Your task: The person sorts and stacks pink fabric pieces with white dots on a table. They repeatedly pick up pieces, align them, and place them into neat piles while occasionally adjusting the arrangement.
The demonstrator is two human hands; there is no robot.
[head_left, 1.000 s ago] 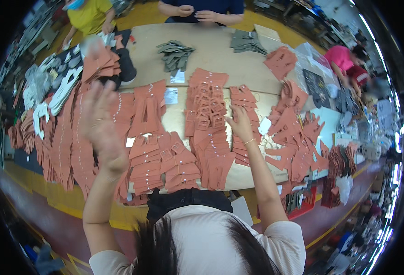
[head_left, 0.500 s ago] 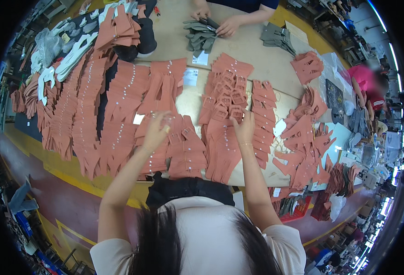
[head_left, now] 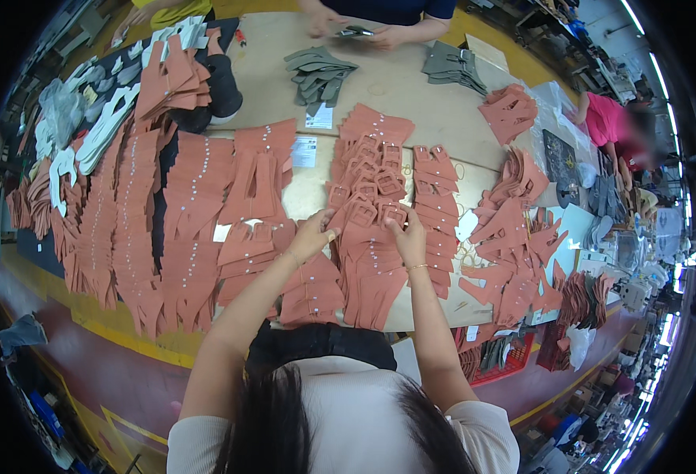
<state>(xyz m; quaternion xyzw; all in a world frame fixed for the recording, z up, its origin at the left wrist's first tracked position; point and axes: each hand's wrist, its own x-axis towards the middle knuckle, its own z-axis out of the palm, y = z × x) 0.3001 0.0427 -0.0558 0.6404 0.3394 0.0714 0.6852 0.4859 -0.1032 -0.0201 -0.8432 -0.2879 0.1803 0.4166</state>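
A long overlapping row of terracotta shoe-upper pieces lies in front of me, with square covered buckles on the far part. My right hand is closed on a buckled piece, thumb and fingers pinching it at the row's right side. Opposite, my left hand has its fingertips drawn together at the left edge of the buckled pieces; exactly what they pinch is partly hidden. Beside my left wrist lie more stacked terracotta pieces. A second, narrower row runs just beyond my right hand.
Fanned terracotta rows cover the table's left. Loose pieces lie at the right. Across the table, a co-worker's hands handle a dark piece behind grey-green stacks. A red crate stands below the right edge.
My hands have come closer together over the buckled row, the left one moving right. The view has shifted slightly. The co-worker's hands have lifted away from the grey-green stack.
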